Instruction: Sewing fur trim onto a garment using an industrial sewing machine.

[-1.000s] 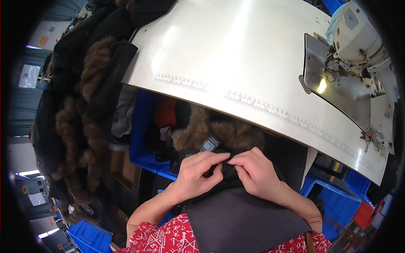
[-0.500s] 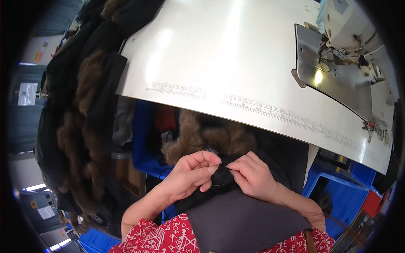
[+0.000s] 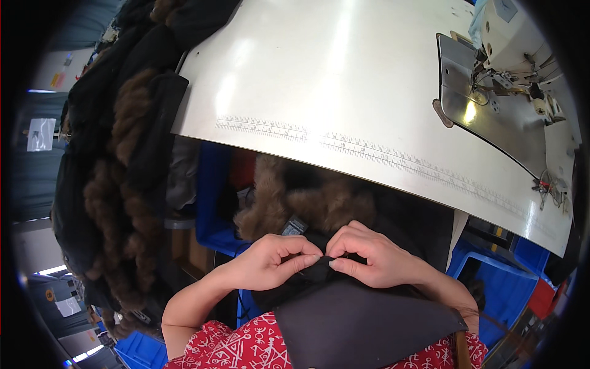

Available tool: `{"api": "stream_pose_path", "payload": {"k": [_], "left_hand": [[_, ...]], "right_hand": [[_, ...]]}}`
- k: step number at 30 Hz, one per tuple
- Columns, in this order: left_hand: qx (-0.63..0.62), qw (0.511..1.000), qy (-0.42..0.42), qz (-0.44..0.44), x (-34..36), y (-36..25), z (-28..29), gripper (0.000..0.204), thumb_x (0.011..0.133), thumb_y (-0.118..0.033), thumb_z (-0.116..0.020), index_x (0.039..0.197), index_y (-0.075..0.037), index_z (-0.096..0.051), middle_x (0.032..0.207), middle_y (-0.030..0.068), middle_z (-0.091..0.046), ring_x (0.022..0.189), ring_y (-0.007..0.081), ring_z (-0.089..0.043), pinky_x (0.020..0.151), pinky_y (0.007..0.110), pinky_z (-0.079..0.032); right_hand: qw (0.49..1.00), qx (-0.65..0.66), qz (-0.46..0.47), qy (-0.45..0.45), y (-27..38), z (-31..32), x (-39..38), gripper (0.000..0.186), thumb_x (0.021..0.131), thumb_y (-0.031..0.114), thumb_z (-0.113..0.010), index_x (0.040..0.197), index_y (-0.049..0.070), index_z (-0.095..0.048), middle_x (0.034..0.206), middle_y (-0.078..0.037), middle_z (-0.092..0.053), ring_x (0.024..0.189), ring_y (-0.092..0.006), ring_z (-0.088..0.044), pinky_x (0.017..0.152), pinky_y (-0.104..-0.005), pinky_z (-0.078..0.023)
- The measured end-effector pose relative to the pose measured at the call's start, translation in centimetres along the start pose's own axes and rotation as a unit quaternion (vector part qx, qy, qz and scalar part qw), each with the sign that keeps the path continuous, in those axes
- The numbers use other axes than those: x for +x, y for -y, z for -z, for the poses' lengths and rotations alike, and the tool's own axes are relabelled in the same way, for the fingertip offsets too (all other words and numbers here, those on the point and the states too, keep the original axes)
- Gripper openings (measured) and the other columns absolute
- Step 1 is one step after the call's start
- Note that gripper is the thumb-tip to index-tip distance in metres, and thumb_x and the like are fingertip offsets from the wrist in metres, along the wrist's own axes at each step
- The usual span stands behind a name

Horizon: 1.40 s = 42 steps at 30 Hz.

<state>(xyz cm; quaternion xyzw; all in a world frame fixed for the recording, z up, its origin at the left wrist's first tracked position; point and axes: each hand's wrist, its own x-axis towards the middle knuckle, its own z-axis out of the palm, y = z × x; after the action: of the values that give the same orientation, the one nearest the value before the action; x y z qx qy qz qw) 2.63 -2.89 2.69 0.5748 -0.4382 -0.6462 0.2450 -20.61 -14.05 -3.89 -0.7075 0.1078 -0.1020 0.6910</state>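
Bare left hand (image 3: 276,262) has thumb and index tips pinched together on the black fabric garment (image 3: 316,272), bunched below the front edge of the white glossy worktop (image 3: 295,74). Bare right hand (image 3: 378,258) has thumb and index nearly closed on it too, just beside. Tbh, uneven tugging could make the cloth slip, or crowded grips could hide a crease.

- Held garment (image 3: 315,274), 6 o'clock: matt black cloth.
- Tabletop (image 3: 289,74), 12 o'clock: smooth, glossy white surface (light shows on it as pale streaks).
- Machine plate (image 3: 458,101), 2 o'clock: polished, reflective metal.
- Bin (image 3: 501,284), 4 o'clock: smooth blue plastic.
- Apron (image 3: 356,326), 5 o'clock: matt dark-grey cloth.
- Garment pile (image 3: 77,209), 9 o'clock: matt black cloth, tufted brown fur (image 3: 132,117).
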Motion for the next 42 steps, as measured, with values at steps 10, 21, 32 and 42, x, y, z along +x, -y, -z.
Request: {"api": "stream_pose_path", "payload": {"k": [10,21,32,42], "left_hand": [[-0.131,0.991,-0.013,0.025,-0.7,2.3,-0.4,0.013,0.098,-0.013,-0.074,0.11,-0.006,-0.073,0.083,-0.0088,-0.055,0.067,-0.0008,-0.044,0.058,0.019,-0.035],[-0.106,0.993,-0.02,0.057,-0.9,2.6,0.6,0.021,0.095,-0.011,-0.078,0.115,-0.006,-0.077,0.089,-0.0035,-0.058,0.069,0.0019,-0.055,0.059,0.021,-0.047],[-0.142,0.989,-0.03,0.026,-1.2,3.6,-0.4,0.021,0.107,-0.019,-0.062,0.118,-0.003,-0.07,0.095,-0.003,-0.058,0.077,0.0023,-0.056,0.062,0.02,-0.051],[0.088,0.96,-0.253,-0.082,-2.7,2.0,-2.9,0.013,0.089,-0.005,-0.081,0.1,-0.004,-0.074,0.085,0.0001,-0.061,0.062,0.0044,-0.051,0.051,0.025,-0.039]], "right_hand": [[0.997,-0.046,0.046,0.046,-1.0,0.4,0.9,0.019,0.096,0.017,-0.071,0.112,0.006,-0.069,0.136,-0.012,-0.058,0.122,-0.0295,-0.057,0.103,-0.0403,-0.046],[0.995,-0.042,0.004,0.087,-0.5,1.5,2.2,0.02,0.096,0.016,-0.066,0.111,0.005,-0.072,0.132,-0.013,-0.06,0.119,-0.0301,-0.06,0.099,-0.0401,-0.05],[0.991,-0.101,-0.033,0.084,0.9,1.0,2.7,0.018,0.093,0.023,-0.072,0.098,0.006,-0.07,0.126,-0.01,-0.063,0.107,-0.0259,-0.066,0.088,-0.0383,-0.054],[0.937,-0.24,0.198,-0.157,1.1,-3.0,3.1,0.015,0.078,0.004,-0.077,0.084,0.005,-0.063,0.105,-0.005,-0.071,0.082,-0.0187,-0.068,0.053,-0.0288,-0.053]]}}
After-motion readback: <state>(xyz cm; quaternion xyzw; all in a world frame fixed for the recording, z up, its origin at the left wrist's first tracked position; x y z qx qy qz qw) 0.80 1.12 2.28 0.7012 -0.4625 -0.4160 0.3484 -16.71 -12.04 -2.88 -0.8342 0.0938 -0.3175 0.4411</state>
